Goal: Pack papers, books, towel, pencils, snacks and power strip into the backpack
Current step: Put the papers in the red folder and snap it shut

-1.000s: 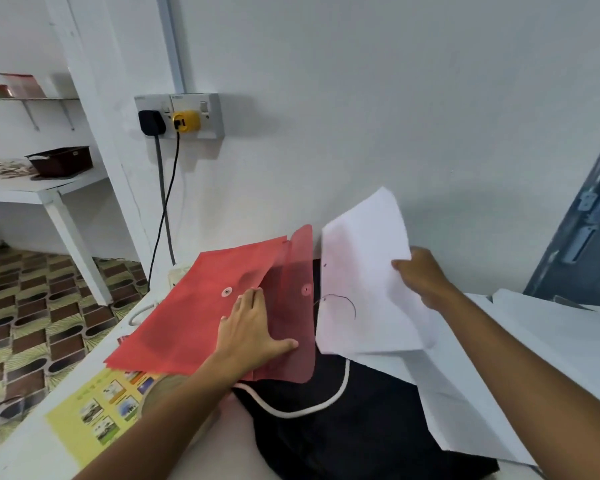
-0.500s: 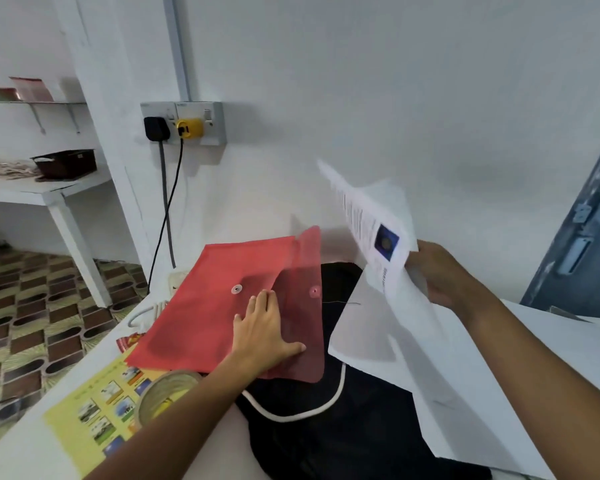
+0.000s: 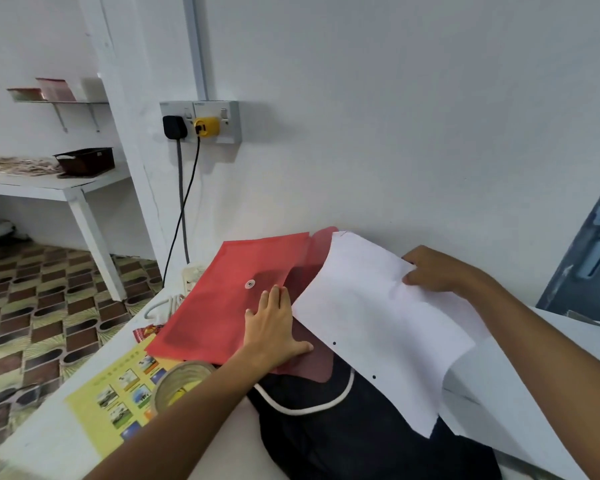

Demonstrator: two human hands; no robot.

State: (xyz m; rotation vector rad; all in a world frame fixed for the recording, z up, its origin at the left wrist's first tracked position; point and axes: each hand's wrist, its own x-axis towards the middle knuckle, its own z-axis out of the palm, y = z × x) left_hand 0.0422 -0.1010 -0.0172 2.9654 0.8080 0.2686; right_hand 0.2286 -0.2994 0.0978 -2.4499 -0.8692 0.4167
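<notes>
Here, left hand (image 3: 274,327) fingers flat on red folder (image 3: 222,306); right hand (image 3: 437,271) pinching paper (image 3: 378,323) edge.

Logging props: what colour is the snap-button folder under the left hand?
Red, flap translucent; the flat plastic snap-button folder shows best in the head view.

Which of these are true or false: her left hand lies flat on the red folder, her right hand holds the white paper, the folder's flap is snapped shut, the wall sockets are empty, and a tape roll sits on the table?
1. The left hand lies flat on the red folder. True.
2. The right hand holds the white paper. True.
3. The folder's flap is snapped shut. False: it is open.
4. The wall sockets are empty. False: a black plug and a yellow plug are in them.
5. A tape roll sits on the table. True.
</notes>
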